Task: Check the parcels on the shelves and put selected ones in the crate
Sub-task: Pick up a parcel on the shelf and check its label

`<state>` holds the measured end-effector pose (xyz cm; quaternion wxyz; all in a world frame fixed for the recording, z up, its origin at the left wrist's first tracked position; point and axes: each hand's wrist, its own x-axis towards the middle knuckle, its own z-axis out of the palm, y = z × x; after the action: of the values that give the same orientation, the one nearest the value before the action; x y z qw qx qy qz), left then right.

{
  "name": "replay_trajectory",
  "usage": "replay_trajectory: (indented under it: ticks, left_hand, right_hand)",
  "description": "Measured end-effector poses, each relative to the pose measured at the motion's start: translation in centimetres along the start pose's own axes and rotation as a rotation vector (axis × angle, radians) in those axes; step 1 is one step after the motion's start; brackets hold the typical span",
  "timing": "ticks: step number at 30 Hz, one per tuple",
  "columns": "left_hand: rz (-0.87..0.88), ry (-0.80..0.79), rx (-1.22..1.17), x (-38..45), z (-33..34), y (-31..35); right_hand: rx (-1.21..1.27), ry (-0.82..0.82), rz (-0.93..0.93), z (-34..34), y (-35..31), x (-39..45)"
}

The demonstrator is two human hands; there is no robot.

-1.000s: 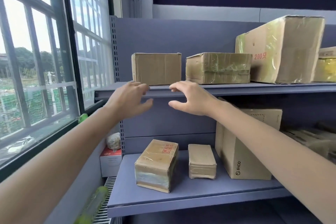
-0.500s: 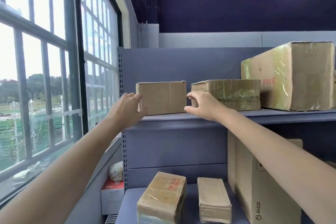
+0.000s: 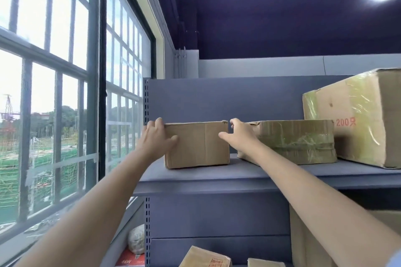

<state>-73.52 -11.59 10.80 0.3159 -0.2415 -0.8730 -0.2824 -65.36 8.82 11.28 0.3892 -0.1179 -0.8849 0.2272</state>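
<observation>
Left hand [image 3: 157, 140] has its fingers curled over the top left edge of the small box [image 3: 196, 144], thumb laid flat across the front face. Right hand [image 3: 240, 134] is on the opposite side, fingertips hooked at the top right corner, thumb sticking out onto the front, so both hands are gripping it from the sides. The box sits mid-frame on the upper shelf [image 3: 217, 178], flat and near the front lip. Just right of it, close beside, is a taped box [image 3: 297, 142], then a big carton [image 3: 355, 117] marked 200 at the right edge. More parcels [image 3: 205, 259] peek in along the bottom, window [image 3: 54, 93] fills the left.
</observation>
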Motion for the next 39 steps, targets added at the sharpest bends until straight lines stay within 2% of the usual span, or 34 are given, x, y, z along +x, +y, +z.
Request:
replay_trajectory:
  ticks: [4, 9, 12, 17, 20, 24, 28, 32, 36, 39]
  left_hand:
    - [-0.057, -0.046, -0.144, 0.0, 0.9, 0.1]
    - [-0.048, -0.022, -0.241, -0.7, 0.7, 0.4]
    - [-0.067, 0.008, -0.349, -1.3, -0.2, 1.0]
    - [-0.057, 0.18, -0.569, -2.7, -1.4, 1.4]
    - [-0.067, 0.213, -0.655, -3.7, -1.9, 1.5]
    - [-0.111, 0.2, -0.677, -5.1, -2.4, 1.2]
    - [-0.177, 0.047, -0.65, -6.4, -3.0, 0.8]
    - [-0.16, -0.054, -0.619, -7.5, -3.3, 0.5]
    - [-0.152, -0.04, -0.67, -8.2, -3.2, 0.8]
    - [-0.184, -0.005, -0.807, -8.7, -3.6, 1.3]
  right_hand:
    - [0.133, -0.053, 0.019, 1.3, -0.5, 0.2]
    - [0.222, 0.005, 0.034, 1.4, -0.4, -0.5]
    - [0.302, 0.078, 0.001, 0.7, -0.5, -1.5]
    - [0.483, 0.26, -0.017, -0.6, -0.5, -3.6]
    - [0.55, 0.306, -0.028, -1.5, -0.8, -4.7]
    - [0.586, 0.214, -0.001, -1.8, -1.2, -6.3]
    - [0.637, 0.138, 0.043, -1.7, -1.3, -7.9]
    - [0.572, 0.091, 0.007, -1.5, -1.5, -9.3]
    - [0.515, 0.095, -0.017, -1.3, -2.1, -10.4]
    - [0.547, 0.121, -0.027, -1.4, -2.3, -11.0]
